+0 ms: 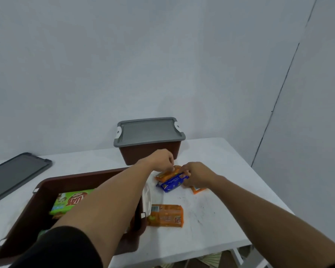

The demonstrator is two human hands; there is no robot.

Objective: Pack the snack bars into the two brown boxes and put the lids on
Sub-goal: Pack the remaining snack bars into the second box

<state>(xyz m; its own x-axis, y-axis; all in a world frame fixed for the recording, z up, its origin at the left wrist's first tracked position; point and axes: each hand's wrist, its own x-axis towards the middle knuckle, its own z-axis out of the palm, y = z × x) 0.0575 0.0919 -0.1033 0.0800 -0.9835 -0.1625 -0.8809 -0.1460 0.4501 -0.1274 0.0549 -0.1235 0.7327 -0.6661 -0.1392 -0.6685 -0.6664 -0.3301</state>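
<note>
Currently, both of your hands work at the middle of the white table (211,219), just in front of the closed brown box (149,155). That box stands at the far side of the table by the wall, with its fitted gray lid (149,130) seated on top. Your left hand (161,159) reaches out above the open brown box (81,180); its fingers are curled downward and pinch the far end of an orange bar (165,175). Your right hand (196,175) has its fingers curled round the right end of a blue bar (171,183), which lies against the near side of the orange bar. A further orange wrapper (198,190) shows partly from under the right hand; you cannot tell how much of it is covered. A second orange bar (166,214) lies flat on the table nearer to you, apart from both hands and just beside the right wall of the open brown box. Inside that box lies a green pack (72,200), partly hidden by your left forearm. A loose gray lid (17,175) lies flat on the table at the far left, apart from the open brown box.
</note>
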